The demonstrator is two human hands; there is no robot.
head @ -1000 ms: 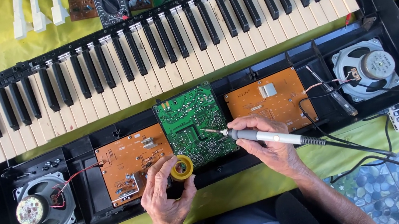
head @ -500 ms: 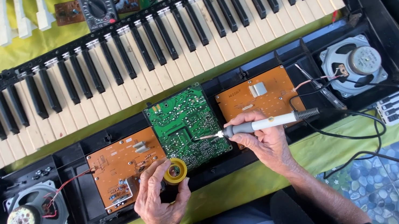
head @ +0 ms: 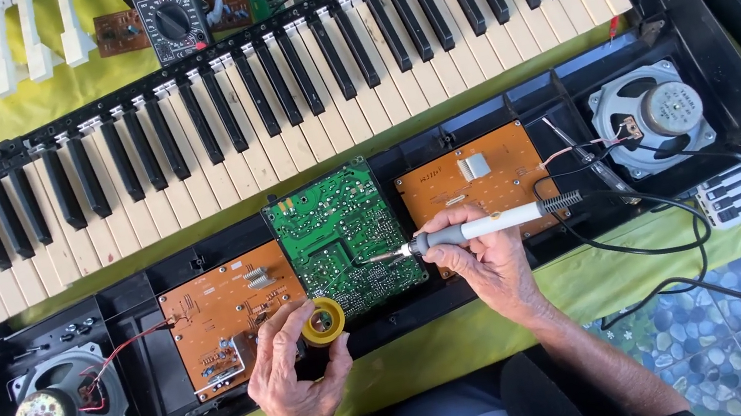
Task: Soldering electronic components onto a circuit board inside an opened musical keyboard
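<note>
Speaker [head: 70, 413] at far left stays wired to the orange board [head: 228, 319]. Left hand [head: 294, 379] still pinches the yellow solder spool [head: 322, 321], unmoved. Soldering iron [head: 486, 226], gripped closed in the right hand [head: 492, 263], has swung level; tip now meets the green circuit board [head: 343, 238]. Black cable [head: 641, 242] loops right, crowding the second speaker [head: 654, 115].
</note>
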